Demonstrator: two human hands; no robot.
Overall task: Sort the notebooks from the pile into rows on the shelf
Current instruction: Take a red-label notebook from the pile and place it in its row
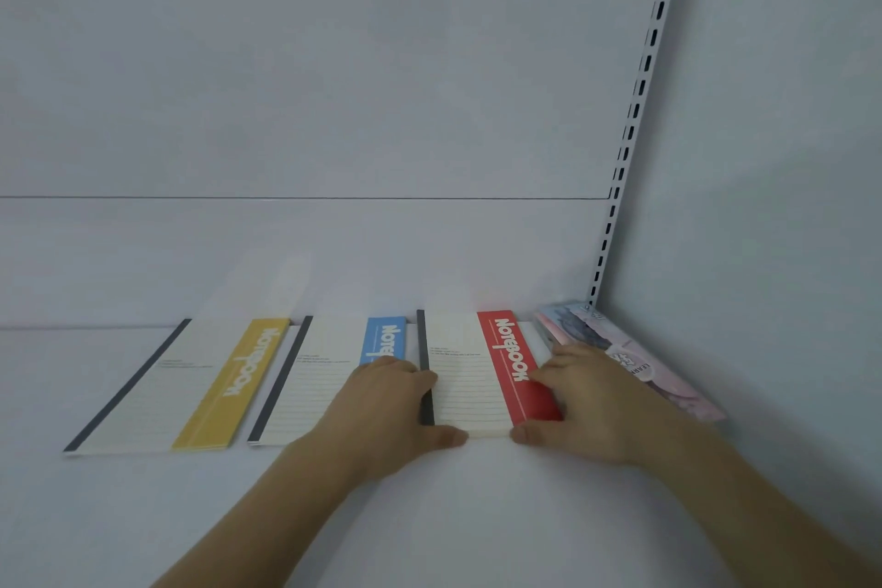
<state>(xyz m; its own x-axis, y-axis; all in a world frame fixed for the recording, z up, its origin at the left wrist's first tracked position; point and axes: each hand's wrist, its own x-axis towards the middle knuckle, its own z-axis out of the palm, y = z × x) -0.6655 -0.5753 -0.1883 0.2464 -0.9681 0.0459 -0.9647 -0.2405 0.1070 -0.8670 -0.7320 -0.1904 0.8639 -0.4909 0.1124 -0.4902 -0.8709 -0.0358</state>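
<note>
Hands, the left hand [382,401] and right hand [577,401], lie flat and open, squaring the red notebook [477,372] on the shelf [429,516]. Next pick, I think: the pile [635,363] just right of it.

Yellow-banded notebook [157,389], lower left of the frame: "NOTEBOOK" in white capitals along the yellow band, reading away from the viewer. Blue-banded notebook [329,372], centre: the same word, only "NOTEB" visible, the rest covered by a hand. Red-banded notebook [470,368], right of centre: "NOTEBOOK" in white on the red band. Pink-and-blue notebook [635,363], far right: "LEARN", cut off. Small print on the cream covers is illegible.
</note>
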